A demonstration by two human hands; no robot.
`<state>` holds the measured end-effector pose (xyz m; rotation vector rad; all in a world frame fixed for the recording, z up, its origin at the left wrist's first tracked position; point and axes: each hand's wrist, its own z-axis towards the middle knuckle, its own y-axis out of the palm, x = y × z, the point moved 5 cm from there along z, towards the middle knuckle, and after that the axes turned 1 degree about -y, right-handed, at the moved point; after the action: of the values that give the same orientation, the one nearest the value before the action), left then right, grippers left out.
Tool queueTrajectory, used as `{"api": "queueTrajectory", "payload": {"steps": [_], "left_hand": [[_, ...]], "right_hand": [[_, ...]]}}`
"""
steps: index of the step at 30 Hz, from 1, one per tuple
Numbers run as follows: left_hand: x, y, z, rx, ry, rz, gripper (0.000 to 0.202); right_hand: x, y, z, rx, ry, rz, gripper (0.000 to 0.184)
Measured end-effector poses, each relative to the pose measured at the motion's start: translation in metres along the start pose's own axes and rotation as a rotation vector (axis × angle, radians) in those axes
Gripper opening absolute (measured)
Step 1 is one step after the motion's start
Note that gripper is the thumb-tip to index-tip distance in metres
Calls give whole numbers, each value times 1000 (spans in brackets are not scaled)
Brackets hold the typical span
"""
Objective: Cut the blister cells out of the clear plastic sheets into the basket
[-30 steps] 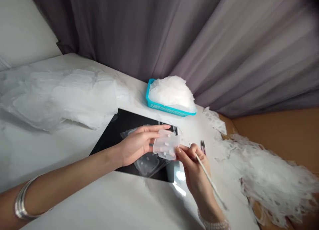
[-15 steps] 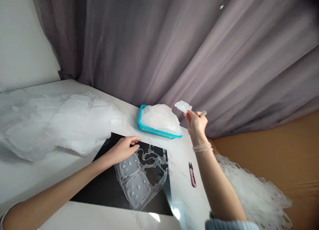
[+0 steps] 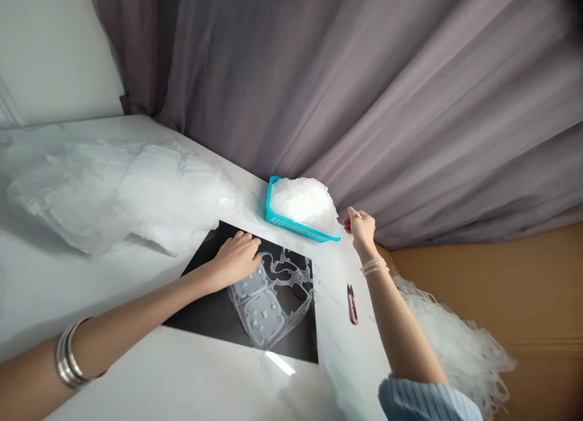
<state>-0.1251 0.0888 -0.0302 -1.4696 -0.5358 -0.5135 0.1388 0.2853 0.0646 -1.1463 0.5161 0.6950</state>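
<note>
Lying palm down over the far left corner of a clear moulded sheet [image 3: 265, 318], the left hand [image 3: 237, 260] has its fingers bent and close together; whether they pinch the sheet or merely touch it cannot be told, the fingertips being partly hidden. The sheet rests on a black mat [image 3: 204, 313] and shows two rounded panels studded with small pegs, joined on the right to a branching, open frame. The right hand [image 3: 363, 228] is raised just beside the right end of a turquoise basket [image 3: 303, 229], its fingers curled inward around a slim pale tool [image 3: 358, 214], of which only a short part shows. White translucent pieces [image 3: 303, 199] are heaped above the basket's rim. Pink-handled snips [image 3: 352, 308] lie right of the mat, points directed away from the viewer, on the white table [image 3: 182, 378]. At left lies a large pile of translucent sheets [image 3: 136, 196]; at right, a tangle of pale strips [image 3: 449, 336] lies against brown board [image 3: 523, 299]. A grey-purple curtain [image 3: 291, 75] hangs behind the table.
</note>
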Motion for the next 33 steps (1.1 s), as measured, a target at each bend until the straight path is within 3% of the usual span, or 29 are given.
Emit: {"api": "queueTrajectory", "payload": {"steps": [6,10,14,19,22,24,29,33], "left_hand": [[4,9,-5,-31,38,142,15],[-1,6,-2,-46,42,180,16],[-7,-2,5,-20,22,160,12],[-17,-12,10,62,-43,90,8],[-21,-13,11,54,-90,-11,6],[-21,-14,11,24,-125,-110,6],[-13,-12,5,-111,-231,-444,24],[2,-8,-4,-280,-337,-763,22]], "right_hand": [[37,14,-99,-321,-89,-120,31],[46,30,-135,-387,-163,-149,25],[44,31,-120,-288,-207,-159,16],[44,6,-98,-59,-193,-142,12],[44,-13,-110,44,-136,-112,20],[42,-20,-129,44,-88,-76,22],[9,-7,-202,-278,26,70,37],[-23,9,-257,-610,309,429,42]]}}
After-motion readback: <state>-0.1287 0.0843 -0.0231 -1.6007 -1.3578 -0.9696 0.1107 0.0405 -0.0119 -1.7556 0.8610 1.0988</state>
